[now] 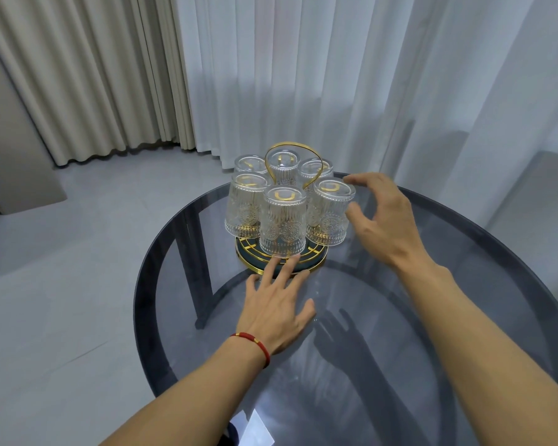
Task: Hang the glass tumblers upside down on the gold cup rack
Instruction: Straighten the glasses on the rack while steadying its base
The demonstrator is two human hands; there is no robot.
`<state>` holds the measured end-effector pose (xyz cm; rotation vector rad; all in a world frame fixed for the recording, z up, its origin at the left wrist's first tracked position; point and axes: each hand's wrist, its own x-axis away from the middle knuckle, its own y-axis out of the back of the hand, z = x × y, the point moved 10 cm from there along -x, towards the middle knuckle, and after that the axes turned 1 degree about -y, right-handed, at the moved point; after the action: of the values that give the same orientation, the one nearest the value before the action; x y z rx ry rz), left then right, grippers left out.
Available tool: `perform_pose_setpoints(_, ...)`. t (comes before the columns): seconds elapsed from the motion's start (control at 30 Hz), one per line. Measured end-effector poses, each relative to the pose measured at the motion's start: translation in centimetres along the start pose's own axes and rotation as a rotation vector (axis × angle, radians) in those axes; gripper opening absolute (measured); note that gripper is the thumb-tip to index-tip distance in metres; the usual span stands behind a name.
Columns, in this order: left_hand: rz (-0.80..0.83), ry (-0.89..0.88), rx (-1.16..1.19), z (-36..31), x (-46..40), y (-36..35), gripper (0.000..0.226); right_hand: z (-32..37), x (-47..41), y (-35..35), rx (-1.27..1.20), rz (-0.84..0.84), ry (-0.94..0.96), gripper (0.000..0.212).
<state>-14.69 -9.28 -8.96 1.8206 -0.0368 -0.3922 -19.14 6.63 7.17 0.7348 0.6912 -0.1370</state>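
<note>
The gold cup rack [314, 267] stands on the far part of a round smoked-glass table, its loop handle [293, 147] rising in the middle. Several embossed glass tumblers hang upside down on it, among them a front one [281, 220], a right one [329, 212] and a left one [244, 206]. My left hand [276, 304] lies flat on the table, fingers spread, fingertips touching the rack's base rim. My right hand [380, 217] hovers just right of the right tumbler, fingers curved and apart, holding nothing.
The glass table [448, 284] has dark legs showing through its top. A white paper scrap [255, 429] lies near the front edge. Sheer white curtains hang close behind the table, beige drapes to the left, over a pale tiled floor.
</note>
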Motion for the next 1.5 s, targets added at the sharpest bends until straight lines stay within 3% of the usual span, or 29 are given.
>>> perform_pose_setpoints(0.13,-0.007,0.019,-0.033,-0.1,-0.1,0.1,0.058,-1.1,-0.7,-0.3,-0.182,0.030,-0.166,0.049)
perform_pose_setpoints(0.43,-0.018,0.026,-0.044,-0.2,-0.1,0.3,0.054,-2.2,-6.8,-5.0,-0.227,0.396,-0.252,0.076)
perform_pose_setpoints(0.57,-0.009,0.031,-0.038,-0.2,-0.2,0.0,0.055,-3.4,-8.0,-6.0,-0.289,0.459,-0.301,0.070)
perform_pose_setpoints(0.7,0.007,0.030,-0.033,-0.2,-0.3,-0.3,0.056,-3.6,-8.4,-6.3,-0.260,0.484,-0.285,0.053)
perform_pose_setpoints(0.87,0.005,0.032,-0.040,-0.2,-0.3,-0.3,0.056,-4.1,-8.6,-6.1,-0.155,0.498,-0.288,0.060)
perform_pose_setpoints(1.2,0.012,0.030,-0.033,-0.3,-0.2,-0.1,0.055,-3.1,-9.2,-5.5,0.098,0.507,-0.134,0.049)
perform_pose_setpoints(1.5,0.018,0.034,-0.017,-0.3,-0.2,-0.1,0.053,-3.6,-9.2,-5.2,0.218,0.474,-0.109,0.058)
